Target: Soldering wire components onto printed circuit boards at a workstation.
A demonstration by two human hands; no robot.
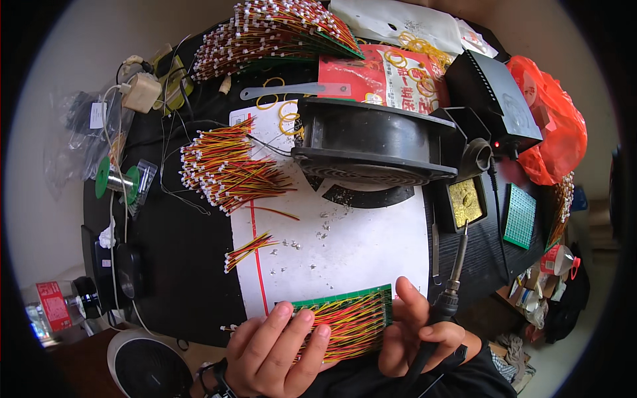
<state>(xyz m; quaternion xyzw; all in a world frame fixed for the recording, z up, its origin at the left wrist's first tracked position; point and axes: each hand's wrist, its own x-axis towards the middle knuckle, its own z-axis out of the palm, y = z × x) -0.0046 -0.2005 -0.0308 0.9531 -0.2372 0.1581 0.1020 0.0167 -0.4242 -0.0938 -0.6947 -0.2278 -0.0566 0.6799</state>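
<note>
Left hand (275, 351) grips the near green wired circuit board (348, 322); right hand (418, 335) clasps a black soldering iron (454, 278); loose red-yellow wire bundles (222, 169) wait far left.

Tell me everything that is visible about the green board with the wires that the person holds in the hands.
The green circuit board is a flat rectangle held low in the picture, over the white sheet. Many thin red, yellow and black wires lie in rows across its face, so mostly its upper edge shows bare. The left hand covers its left end, fingers resting on the wires. The right hand, which also holds a soldering iron, touches its right edge.
</note>
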